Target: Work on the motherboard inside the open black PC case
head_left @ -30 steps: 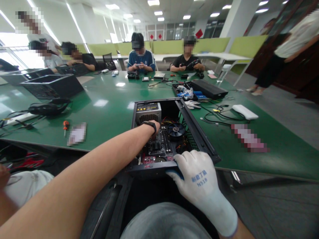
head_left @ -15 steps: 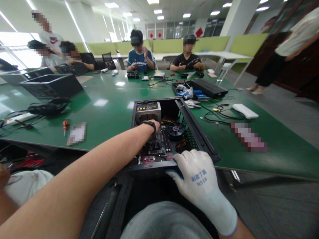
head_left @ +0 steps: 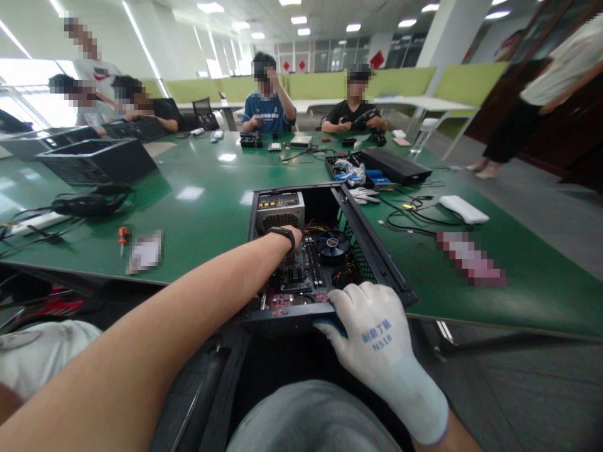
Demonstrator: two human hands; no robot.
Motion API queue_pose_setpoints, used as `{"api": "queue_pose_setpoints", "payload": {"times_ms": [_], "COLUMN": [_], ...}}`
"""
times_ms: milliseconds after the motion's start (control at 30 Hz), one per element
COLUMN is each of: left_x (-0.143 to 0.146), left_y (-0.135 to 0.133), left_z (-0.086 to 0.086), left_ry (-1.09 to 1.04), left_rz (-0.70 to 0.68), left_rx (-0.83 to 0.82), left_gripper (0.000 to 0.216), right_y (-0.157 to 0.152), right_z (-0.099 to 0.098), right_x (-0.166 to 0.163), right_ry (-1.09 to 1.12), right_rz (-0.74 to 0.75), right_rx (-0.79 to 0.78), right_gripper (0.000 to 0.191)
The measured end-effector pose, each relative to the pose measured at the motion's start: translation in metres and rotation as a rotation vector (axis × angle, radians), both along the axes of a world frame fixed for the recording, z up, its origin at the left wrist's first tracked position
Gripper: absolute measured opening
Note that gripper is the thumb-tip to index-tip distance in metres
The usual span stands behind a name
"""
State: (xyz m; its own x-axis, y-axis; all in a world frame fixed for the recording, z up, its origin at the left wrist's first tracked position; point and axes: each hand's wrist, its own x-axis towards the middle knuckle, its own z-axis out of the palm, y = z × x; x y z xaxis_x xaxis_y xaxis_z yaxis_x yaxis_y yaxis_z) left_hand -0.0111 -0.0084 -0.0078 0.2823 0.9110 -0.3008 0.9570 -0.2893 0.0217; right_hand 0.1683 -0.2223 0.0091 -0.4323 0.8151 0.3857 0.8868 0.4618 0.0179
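Note:
An open black computer case lies at the table's near edge. My bare left hand, with a dark band at the wrist, reaches down inside it, below the power supply. Its fingers are hidden behind the wrist, so I cannot see what they touch. Under that arm is the motherboard, with the round cooling fan to the right of the hand. In a white glove, my right hand grips the case's near rim, thumb below and fingers over the top.
An orange-handled screwdriver lies on the green table at left. Black cables and a white adapter are at right. Behind the case, a black tray holds gloves. Another dark case stands far left. Several people sit opposite.
Both my hands and the case stay in place. Across the table, a person in blue raises a hand to the head.

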Motion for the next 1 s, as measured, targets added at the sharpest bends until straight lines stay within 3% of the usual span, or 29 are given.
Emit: {"api": "queue_pose_setpoints", "payload": {"times_ms": [133,400,700,1000], "left_x": [0.006,0.012,0.012,0.008], "left_y": [-0.004,-0.011,-0.023,-0.017], "left_z": [0.008,0.017,0.028,0.011], "left_ry": [0.258,0.373,0.314,0.083], "left_rz": [-0.066,-0.106,-0.123,-0.018], "left_rx": [-0.099,-0.134,-0.136,-0.021], "left_gripper": [0.054,0.062,0.059,0.050], "right_y": [0.001,0.001,0.000,-0.001], "right_z": [0.000,0.001,0.003,0.002], "right_x": [0.000,-0.001,0.000,-0.001], "right_ry": [-0.012,-0.012,-0.004,0.006], "right_rz": [0.000,0.003,-0.002,-0.004], "right_rx": [0.001,0.002,-0.006,-0.022], "right_gripper": [0.031,0.031,0.031,0.030]}}
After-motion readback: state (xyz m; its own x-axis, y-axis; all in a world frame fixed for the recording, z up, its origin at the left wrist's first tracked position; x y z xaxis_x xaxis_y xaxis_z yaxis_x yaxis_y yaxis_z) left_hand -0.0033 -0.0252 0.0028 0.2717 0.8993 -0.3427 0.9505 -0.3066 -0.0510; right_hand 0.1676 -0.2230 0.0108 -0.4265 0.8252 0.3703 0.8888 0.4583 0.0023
